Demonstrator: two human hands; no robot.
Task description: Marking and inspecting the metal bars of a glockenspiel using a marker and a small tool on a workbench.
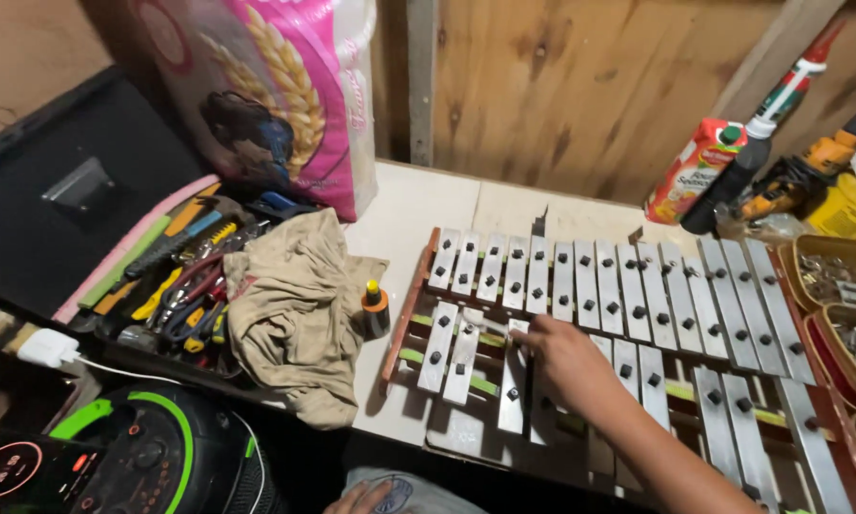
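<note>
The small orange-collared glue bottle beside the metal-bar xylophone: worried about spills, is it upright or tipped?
Upright. The small orange-collared glue bottle stands on its base on the white tabletop, yellow tip pointing up, beside the crumpled beige cloth.

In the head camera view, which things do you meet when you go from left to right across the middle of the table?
White charger plug → tray of hand tools → crumpled beige cloth → small bottle with orange collar → right hand on the metal-bar xylophone → containers of small metal parts.
</note>
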